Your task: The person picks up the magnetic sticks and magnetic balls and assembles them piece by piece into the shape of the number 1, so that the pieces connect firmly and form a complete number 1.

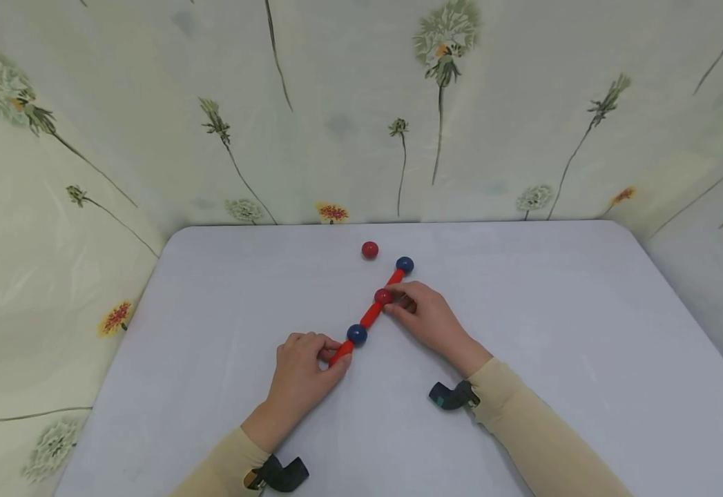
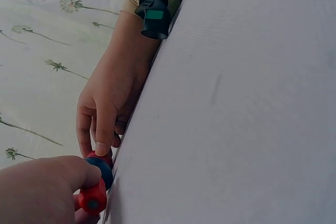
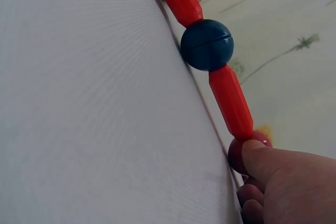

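Note:
A straight chain of red rods and balls lies slantwise on the white table. My left hand (image 1: pixel 304 369) pinches its near end, a red rod (image 1: pixel 341 352) with a small grey disc on its end face in the left wrist view. Beyond that rod comes a blue ball (image 1: pixel 357 335), then a second red rod (image 3: pixel 231 102). My right hand (image 1: pixel 429 319) pinches the red ball (image 1: pixel 383 297) that follows. Past it, another red rod (image 1: pixel 396 277) leads to a blue ball (image 1: pixel 405 264) at the far end. Fingers partly hide both gripped pieces.
A loose red ball (image 1: pixel 370 250) sits near the table's back edge, left of the chain's far end. The white table (image 1: pixel 554 310) meets a flower-patterned cloth (image 1: pixel 349 103) at the back and sides. Each wrist carries a dark camera mount (image 1: pixel 453 395).

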A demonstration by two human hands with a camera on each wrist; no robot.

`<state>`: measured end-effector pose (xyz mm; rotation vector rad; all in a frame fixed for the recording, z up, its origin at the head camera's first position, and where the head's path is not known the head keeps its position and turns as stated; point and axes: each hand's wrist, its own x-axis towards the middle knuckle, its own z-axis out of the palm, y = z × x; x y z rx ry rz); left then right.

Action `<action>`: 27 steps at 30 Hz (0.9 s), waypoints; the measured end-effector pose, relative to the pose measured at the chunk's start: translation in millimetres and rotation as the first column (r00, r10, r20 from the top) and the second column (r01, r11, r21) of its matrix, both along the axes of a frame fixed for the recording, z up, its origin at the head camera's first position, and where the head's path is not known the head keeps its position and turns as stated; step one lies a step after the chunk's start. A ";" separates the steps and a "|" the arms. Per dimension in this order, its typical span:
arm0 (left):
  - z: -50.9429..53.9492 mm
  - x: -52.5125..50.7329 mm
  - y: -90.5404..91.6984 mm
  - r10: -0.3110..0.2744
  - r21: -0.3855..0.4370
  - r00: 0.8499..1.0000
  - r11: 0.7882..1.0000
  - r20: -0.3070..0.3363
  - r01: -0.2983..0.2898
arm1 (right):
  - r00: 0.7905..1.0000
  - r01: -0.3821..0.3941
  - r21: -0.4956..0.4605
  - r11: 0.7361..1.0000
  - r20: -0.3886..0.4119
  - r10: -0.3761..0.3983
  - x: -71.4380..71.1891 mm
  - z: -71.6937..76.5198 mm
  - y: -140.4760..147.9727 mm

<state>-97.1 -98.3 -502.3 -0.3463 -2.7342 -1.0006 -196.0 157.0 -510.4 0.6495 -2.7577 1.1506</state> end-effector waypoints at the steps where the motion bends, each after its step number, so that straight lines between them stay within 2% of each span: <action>1: -0.3 -0.2 -0.2 0.000 0.000 1.000 1.000 -0.002 0.000 | 1.000 -0.001 -0.001 1.000 -0.003 0.001 -0.1 0.0 -0.2; 18: -8.0 -2.4 -3.8 0.003 -0.015 1.000 1.000 -0.021 -0.004 | 1.000 -0.002 0.001 1.000 -0.019 0.002 -0.9 -1.0 -1.3; 23: -9.7 -3.1 -2.8 -0.004 -0.023 1.000 1.000 -0.019 0.004 | 0.999 0.008 -0.032 0.999 -0.042 -0.009 8.4 2.7 0.1; 27: -9.7 -4.2 -2.1 -0.009 -0.029 1.000 1.000 -0.027 0.009 | 0.999 -0.027 -0.060 0.998 -0.038 0.024 20.2 6.2 -3.8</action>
